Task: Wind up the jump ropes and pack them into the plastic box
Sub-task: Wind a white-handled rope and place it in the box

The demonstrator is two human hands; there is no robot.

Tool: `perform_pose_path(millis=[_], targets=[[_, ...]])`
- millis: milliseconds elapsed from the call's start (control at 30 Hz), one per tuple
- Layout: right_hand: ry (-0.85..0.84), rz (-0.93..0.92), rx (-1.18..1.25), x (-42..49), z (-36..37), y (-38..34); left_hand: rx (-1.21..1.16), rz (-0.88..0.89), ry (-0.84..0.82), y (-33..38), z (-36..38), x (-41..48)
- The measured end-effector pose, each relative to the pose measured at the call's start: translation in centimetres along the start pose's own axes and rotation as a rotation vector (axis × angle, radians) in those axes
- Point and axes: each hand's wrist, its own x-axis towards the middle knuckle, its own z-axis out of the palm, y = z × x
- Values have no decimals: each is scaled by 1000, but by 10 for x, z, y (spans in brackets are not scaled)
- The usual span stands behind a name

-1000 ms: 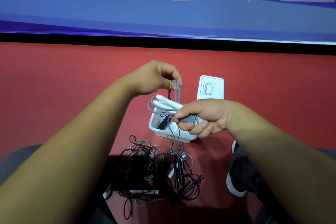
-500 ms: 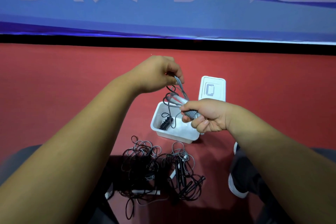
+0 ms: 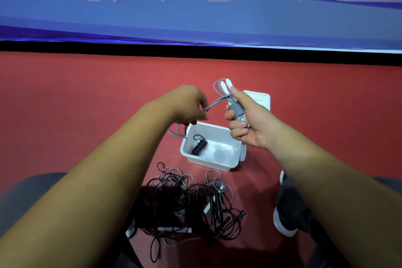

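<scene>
My right hand [image 3: 248, 122] grips a grey jump rope [image 3: 236, 109] wound round its white handles, held upright above the white plastic box [image 3: 217, 162]. The handle tips stick up past my thumb. My left hand [image 3: 188, 103] pinches the rope's loose grey cord, which stretches taut to the bundle; its tail hangs down left of the box. Inside the box lies one wound black rope [image 3: 199, 147]. On the red floor in front of the box is a tangled pile of black and grey ropes [image 3: 191, 204] with white handles.
The box's white lid [image 3: 260, 99] lies on the floor behind my right hand. My shoe [image 3: 282, 222] rests at the right of the pile, my knees at both lower sides. A blue banner wall [image 3: 195, 17] closes off the floor at the back.
My right hand turned the grey bundle upright and lifted it up and right. My left hand dropped lower and left, pulling the cord taut. The box interior now shows.
</scene>
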Motion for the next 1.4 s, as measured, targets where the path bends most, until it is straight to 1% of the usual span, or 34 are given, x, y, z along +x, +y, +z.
perform_pose_path(millis=[100,200,267,333,467,533,600,633,733,767,833,967,1100,1167,1267,1400], targets=[[15,20,53,0,1,1,-194,-44,46,1,13,1],[49,2,110,1,-3,0,-453,-46,124,4,15,1],[61,-12,133,2,-5,-1,-604,-10,176,7,11,1],[61,-21,145,4,-7,-2,-644,79,199,6,5,2],[55,-23,189,5,-11,-5,-603,212,52,-2,-7,-2],[51,-24,184,4,-12,-6,-591,219,-5,-5,-10,-5],[33,-25,167,2,-12,-7,-543,176,-10,-7,-13,-6],[20,-24,165,2,-12,-7,-479,143,0,-8,-15,-6],[-11,-12,159,0,-10,-8,-134,72,59,-9,-11,-1],[-13,-8,156,0,-10,-7,-62,55,71,-8,-9,-1],[-9,1,152,1,-9,-6,-46,35,67,-9,-2,0],[9,4,146,1,-9,-6,-202,55,45,-12,5,0],[44,-15,184,2,-12,-10,-646,81,-34,-15,6,0],[63,-27,186,4,-12,-10,-800,120,-106,-15,4,-3],[70,-35,178,5,-12,-9,-910,121,-179,-15,2,-4],[88,-52,168,4,-14,-11,-1041,96,-207,-14,1,-3]])
